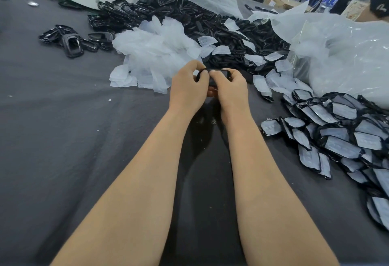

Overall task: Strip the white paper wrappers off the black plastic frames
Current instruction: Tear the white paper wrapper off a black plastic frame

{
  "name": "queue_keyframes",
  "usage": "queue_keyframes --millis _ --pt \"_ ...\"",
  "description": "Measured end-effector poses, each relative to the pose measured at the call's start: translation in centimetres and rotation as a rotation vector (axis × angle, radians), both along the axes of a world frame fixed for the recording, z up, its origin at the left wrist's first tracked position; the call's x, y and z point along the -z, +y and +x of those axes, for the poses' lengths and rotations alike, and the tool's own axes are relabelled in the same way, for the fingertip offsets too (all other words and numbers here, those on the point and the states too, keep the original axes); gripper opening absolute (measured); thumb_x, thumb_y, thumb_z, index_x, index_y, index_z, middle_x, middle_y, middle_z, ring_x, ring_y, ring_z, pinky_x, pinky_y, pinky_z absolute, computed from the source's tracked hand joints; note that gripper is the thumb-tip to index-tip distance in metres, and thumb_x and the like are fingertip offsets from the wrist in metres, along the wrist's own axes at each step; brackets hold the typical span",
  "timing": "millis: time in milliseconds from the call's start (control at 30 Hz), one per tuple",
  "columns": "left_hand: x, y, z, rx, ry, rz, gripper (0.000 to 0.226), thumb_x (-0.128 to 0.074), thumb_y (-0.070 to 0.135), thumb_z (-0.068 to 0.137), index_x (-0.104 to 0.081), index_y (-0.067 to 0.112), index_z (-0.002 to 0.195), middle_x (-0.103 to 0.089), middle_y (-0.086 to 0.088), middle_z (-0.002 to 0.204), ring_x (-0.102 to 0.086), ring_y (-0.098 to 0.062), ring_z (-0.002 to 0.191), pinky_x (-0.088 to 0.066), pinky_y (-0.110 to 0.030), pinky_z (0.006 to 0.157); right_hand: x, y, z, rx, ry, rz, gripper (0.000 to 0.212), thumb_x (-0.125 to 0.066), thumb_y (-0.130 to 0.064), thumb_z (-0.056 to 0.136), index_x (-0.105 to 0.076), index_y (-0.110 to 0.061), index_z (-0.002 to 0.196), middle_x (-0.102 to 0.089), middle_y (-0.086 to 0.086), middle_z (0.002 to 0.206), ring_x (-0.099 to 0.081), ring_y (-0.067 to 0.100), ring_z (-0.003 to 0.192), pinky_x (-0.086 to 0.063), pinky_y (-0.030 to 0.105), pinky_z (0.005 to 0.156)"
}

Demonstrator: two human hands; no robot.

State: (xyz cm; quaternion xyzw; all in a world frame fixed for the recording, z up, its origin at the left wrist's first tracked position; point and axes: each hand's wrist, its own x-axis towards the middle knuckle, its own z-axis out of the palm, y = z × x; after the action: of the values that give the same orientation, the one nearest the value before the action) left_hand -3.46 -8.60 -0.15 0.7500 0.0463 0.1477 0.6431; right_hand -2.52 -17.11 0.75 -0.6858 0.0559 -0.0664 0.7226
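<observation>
Stripping step: left hand (188,89) and right hand (230,89) each have a pinching grip on one black frame (219,73), held dead centre above the desk (63,139). I can't tell if its wrapper remains. Likely next: drop it, then fetch from the wrapped frames (341,139) at 4 o'clock.

Black frame (221,71) aloft; wrapped frames (341,143) heaped right.
</observation>
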Motion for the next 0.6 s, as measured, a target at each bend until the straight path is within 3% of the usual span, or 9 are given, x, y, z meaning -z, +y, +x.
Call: queue_keyframes --millis 100,300,400,467,533,600 --pt "0.1 -0.1 0.0 0.015 -0.01 -0.016 0.023 -0.048 0.014 0.095 -0.051 0.029 0.076 -0.069 -0.01 0.073 -0.07 -0.023 0.063 -0.058 -0.043 0.078 -0.1 -0.1 0.0 0.02 0.01 0.024 0.004 -0.06 -0.005 0.087 -0.058 -0.008 0.088 -0.061 0.007 0.078 -0.058 0.015 0.066 -0.051 0.025 0.054" --pt "0.2 0.1 0.2 0.039 -0.008 -0.089 0.022 -0.048 0.011 0.095 -0.051 0.023 0.078 -0.067 -0.005 0.066 -0.067 -0.014 0.053 -0.058 -0.03 0.066 0.0 -0.5 0.2 0.021 -0.029 0.008 0.021 -0.053 -0.003 0.09 -0.06 -0.013 0.072 -0.058 0.002 0.068 -0.054 0.012 0.063 -0.046 0.018 0.051" --pt "0.1 0.1 0.2 0.038 0.008 -0.118 0.022 -0.047 0.01 0.096 -0.051 0.022 0.078 -0.068 -0.008 0.069 -0.068 -0.016 0.056 -0.057 -0.025 0.062 -0.1 -0.7 0.3 -0.016 -0.004 0.015 0.021 -0.05 -0.004 0.092 -0.064 -0.01 0.077 -0.062 0.003 0.071 -0.058 0.011 0.06 -0.05 0.02 0.052" --pt "0.1 0.2 0.3 0.019 0.023 -0.108 0.022 -0.047 0.012 0.096 -0.052 0.023 0.078 -0.07 -0.012 0.078 -0.071 -0.023 0.067 -0.057 -0.03 0.068 0.0 -1.0 0.5 -0.053 0.032 0.016 0.019 -0.047 -0.008 0.096 -0.065 -0.006 0.088 -0.067 0.011 0.082 -0.062 0.018 0.068 -0.056 0.029 0.065" --pt "0.1 0.3 0.3 -0.007 0.035 -0.081 0.017 -0.048 0.014 0.098 -0.054 0.02 0.083 -0.07 -0.012 0.083 -0.071 -0.025 0.071 -0.056 -0.03 0.07 0.2 -1.3 0.7 -0.068 0.022 -0.089 0.019 -0.048 -0.012 0.098 -0.063 -0.002 0.1 -0.069 0.018 0.093 -0.066 0.024 0.076 -0.057 0.033 0.072" --pt "0.1 0.4 0.2 -0.02 0.035 -0.087 0.009 -0.047 0.015 0.099 -0.055 0.014 0.094 -0.069 -0.007 0.079 -0.069 -0.014 0.06 -0.055 -0.024 0.063 0.4 -1.3 0.8 -0.037 -0.037 -0.265 0.015 -0.051 -0.012 0.097 -0.062 -0.003 0.102 -0.07 0.018 0.095 -0.069 0.026 0.078 -0.058 0.033 0.072"
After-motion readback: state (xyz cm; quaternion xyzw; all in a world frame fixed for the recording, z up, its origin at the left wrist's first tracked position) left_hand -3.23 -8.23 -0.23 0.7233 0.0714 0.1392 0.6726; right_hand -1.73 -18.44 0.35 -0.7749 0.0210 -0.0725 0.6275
